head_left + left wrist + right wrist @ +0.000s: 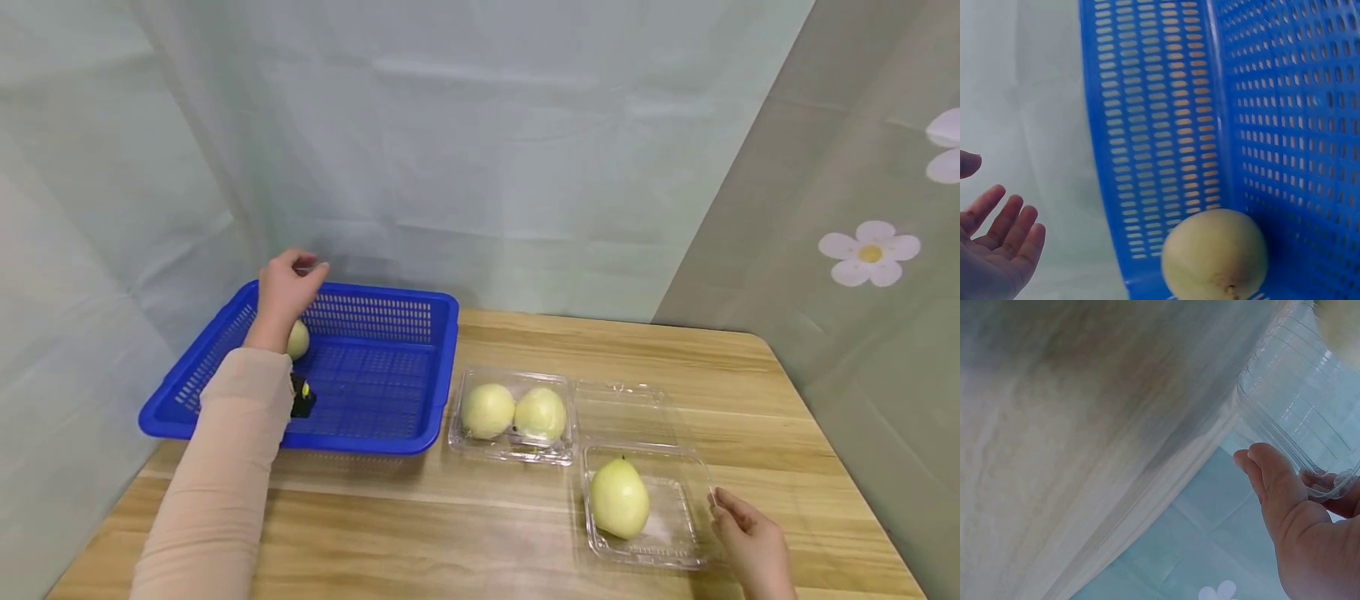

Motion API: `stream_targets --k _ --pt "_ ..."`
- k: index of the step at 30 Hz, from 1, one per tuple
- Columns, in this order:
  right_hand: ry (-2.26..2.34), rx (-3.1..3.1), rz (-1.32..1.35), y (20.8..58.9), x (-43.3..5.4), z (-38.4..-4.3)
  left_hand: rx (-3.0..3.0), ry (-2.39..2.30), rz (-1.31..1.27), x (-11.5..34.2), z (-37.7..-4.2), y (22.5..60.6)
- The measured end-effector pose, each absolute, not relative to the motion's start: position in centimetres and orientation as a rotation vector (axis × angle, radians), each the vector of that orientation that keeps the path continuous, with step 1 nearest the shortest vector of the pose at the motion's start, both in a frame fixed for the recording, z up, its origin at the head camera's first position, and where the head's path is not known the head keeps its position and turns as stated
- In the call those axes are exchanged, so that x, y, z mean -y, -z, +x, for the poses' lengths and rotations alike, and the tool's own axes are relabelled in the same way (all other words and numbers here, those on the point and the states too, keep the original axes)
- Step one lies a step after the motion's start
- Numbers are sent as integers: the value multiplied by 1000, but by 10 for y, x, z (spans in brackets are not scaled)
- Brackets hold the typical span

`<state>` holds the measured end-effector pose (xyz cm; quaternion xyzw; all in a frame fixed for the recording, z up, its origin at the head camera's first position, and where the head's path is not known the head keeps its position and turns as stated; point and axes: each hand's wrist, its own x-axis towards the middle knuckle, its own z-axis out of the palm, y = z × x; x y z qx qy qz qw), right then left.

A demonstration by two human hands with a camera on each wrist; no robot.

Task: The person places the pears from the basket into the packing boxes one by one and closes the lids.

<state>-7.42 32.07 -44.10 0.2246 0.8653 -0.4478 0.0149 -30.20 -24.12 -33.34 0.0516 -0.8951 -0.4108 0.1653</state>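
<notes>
My left hand (288,287) is raised over the back left of a blue plastic basket (447,367), its fingers loosely bent and holding nothing. Below it in the basket lies a pale yellow pear (1215,253), partly hidden by the arm in the head view. At the front right, my right hand (753,537) grips the right rim of a clear plastic container (1266,422) between thumb and fingers. That container's lid (622,412) is folded back, and one yellow-green pear (619,498) sits in its left half.
A second clear container (513,454), apparently lidded, holds two pears (488,411) between the basket and the open one. All stand on a wooden table (450,533). A pale cloth curtain (487,167) hangs behind and at both sides. A black device (302,397) sits at the left wrist.
</notes>
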Motion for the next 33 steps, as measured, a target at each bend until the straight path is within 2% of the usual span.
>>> stream_targets --k 12,33 --pt "1249 -2741 639 441 -321 -72 2563 1209 347 270 -292 360" --pt "1397 -2690 710 439 -317 -68 2768 1050 532 286 -295 384"
